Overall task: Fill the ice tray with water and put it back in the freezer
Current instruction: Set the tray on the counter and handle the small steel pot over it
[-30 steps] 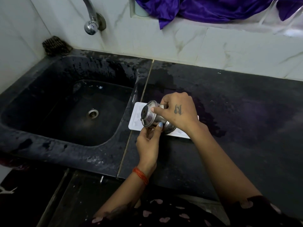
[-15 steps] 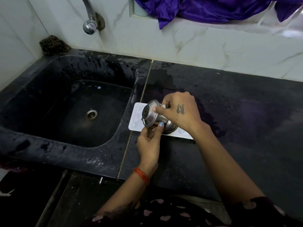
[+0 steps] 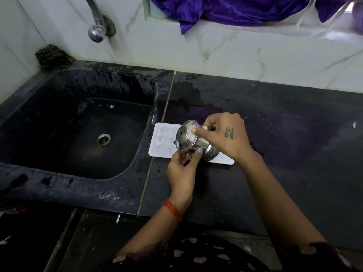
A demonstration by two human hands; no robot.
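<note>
A white ice tray [image 3: 164, 140] lies flat on the black counter [image 3: 275, 154], just right of the sink. Over the tray's middle I hold a small steel cup [image 3: 188, 139], tipped on its side with its base facing left. My right hand [image 3: 225, 134] grips the cup from above and the right. My left hand [image 3: 183, 167] holds it from below, thumb against its lower rim. The hands and cup hide the tray's right half. Whether water is running out I cannot tell.
A deep black sink [image 3: 78, 134] with a steel drain [image 3: 103, 139] lies to the left. A chrome tap [image 3: 96, 26] juts from the marble wall above it. A dark scrubber [image 3: 53, 56] sits in the back corner. Purple cloth [image 3: 245, 8] hangs over the ledge.
The cup and both hands have barely moved. The view has shifted slightly.
</note>
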